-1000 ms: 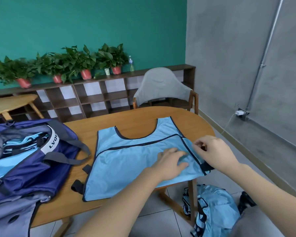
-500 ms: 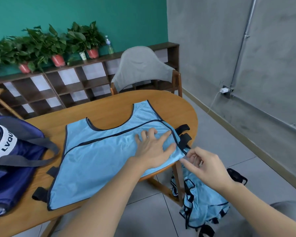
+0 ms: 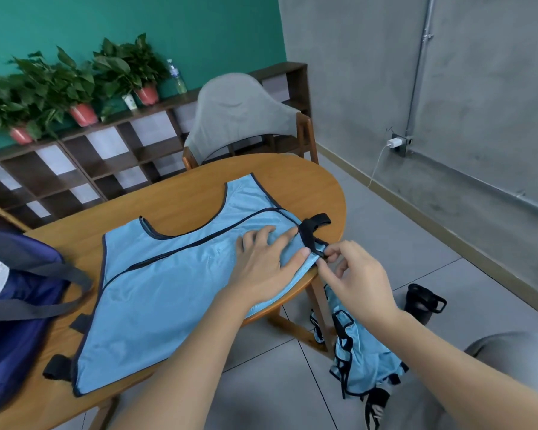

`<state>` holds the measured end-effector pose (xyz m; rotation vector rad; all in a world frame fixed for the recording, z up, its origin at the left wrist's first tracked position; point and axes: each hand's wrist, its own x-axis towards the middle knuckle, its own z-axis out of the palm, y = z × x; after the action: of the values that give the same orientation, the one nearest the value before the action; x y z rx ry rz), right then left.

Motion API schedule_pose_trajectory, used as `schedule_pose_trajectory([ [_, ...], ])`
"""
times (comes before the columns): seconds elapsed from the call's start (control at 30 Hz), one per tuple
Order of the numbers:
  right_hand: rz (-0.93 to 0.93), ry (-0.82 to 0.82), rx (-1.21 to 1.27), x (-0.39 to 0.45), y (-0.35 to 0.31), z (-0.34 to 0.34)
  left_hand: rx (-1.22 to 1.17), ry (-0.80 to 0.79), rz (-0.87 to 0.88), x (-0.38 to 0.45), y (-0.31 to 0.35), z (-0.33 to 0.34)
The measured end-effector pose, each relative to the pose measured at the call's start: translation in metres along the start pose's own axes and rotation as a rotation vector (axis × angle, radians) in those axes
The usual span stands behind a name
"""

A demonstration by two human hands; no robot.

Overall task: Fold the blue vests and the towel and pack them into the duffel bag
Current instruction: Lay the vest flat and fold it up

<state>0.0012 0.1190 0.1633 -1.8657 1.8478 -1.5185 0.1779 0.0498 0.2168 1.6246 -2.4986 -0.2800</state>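
Left hand (image 3: 266, 262): palm down, fingers straight and spread, pressing flat on the right portion of the blue vest (image 3: 168, 283); forearm reaching in from the lower centre. Right hand (image 3: 353, 274): off the tabletop's right edge, thumb and forefinger pinching the black strap (image 3: 312, 234) at the vest's side, other fingers loosely curled. Blue vest: spread flat on the tabletop (image 3: 180, 193), neckline toward the far edge; thin, smooth, light blue fabric with dark navy piping; black strap tabs at its left side too; lower right corner overhanging the rim. Duffel bag (image 3: 16, 305): navy fabric, grey webbing handles, at the tabletop's left end; white band lettered "LVQU", cut off by the frame. Second pile of blue vests (image 3: 361, 352): crumpled on the tiled floor beside the table leg. Tabletop: oval, warm wood, smooth grain. Dark bottle (image 3: 423, 302): standing on the floor.
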Motion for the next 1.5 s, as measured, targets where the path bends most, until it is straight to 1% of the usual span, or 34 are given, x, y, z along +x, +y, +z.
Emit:
schedule_pose_trajectory([
  [0.1,-0.017,0.041,0.020,0.002,-0.001,0.004,0.009,-0.006,-0.009,-0.001,0.000,-0.001],
  [0.17,-0.048,0.035,0.108,0.004,-0.002,0.001,0.028,-0.004,-0.019,0.000,0.000,-0.001],
  [0.2,-0.025,0.006,0.186,0.005,-0.004,-0.002,0.031,-0.008,-0.027,0.000,0.000,-0.001],
  [0.23,0.042,-0.050,0.284,0.007,-0.006,-0.006,0.025,-0.012,-0.036,0.001,0.000,-0.001],
  [0.3,0.205,-0.207,0.488,0.011,-0.008,-0.012,0.001,-0.020,-0.054,0.001,0.000,-0.001],
  [0.37,0.277,-0.283,0.603,0.015,-0.003,-0.016,-0.015,-0.027,-0.062,0.002,0.000,-0.001],
  [0.43,0.277,-0.326,0.635,0.017,0.001,-0.017,-0.010,-0.036,-0.068,0.003,-0.001,0.001],
  [0.57,0.236,-0.381,0.602,0.017,0.000,-0.015,0.065,-0.053,-0.082,0.008,-0.003,0.005],
  [0.67,0.248,-0.354,0.633,0.017,-0.004,-0.015,0.102,-0.081,-0.117,0.010,-0.001,0.004],
  [0.77,0.297,-0.331,0.694,0.019,-0.002,-0.018,0.097,-0.106,-0.161,0.014,0.002,0.001],
  [0.87,0.339,-0.301,0.602,0.017,0.004,-0.014,0.109,-0.140,-0.193,0.016,0.004,0.000],
  [0.93,0.331,-0.257,0.508,0.012,0.010,-0.008,0.101,-0.170,-0.218,0.019,0.007,-0.001],
  [1.0,0.317,-0.227,0.465,0.011,0.009,-0.005,0.095,-0.177,-0.247,0.022,0.012,-0.002],
  [1.07,0.328,-0.210,0.493,0.012,0.005,-0.005,0.083,-0.154,-0.273,0.025,0.017,-0.001],
  [1.17,0.351,-0.179,0.597,0.018,-0.002,-0.006,0.065,-0.100,-0.273,0.026,0.019,0.006],
  [1.23,0.383,-0.114,0.706,0.021,-0.004,-0.006,0.018,-0.023,-0.249,0.025,0.017,0.010],
  [1.3,0.420,-0.077,0.757,0.023,-0.004,-0.005,-0.076,0.067,-0.216,0.024,0.015,0.011],
  [1.37,0.435,-0.099,0.769,0.025,-0.003,-0.003,-0.134,0.114,-0.168,0.022,0.014,0.010],
  [1.43,0.463,-0.134,0.752,0.027,-0.004,-0.003,-0.121,0.123,-0.119,0.021,0.015,0.011],
  [1.5,0.448,-0.182,0.647,0.028,-0.007,-0.005,-0.100,0.137,-0.101,0.021,0.014,0.013],
])
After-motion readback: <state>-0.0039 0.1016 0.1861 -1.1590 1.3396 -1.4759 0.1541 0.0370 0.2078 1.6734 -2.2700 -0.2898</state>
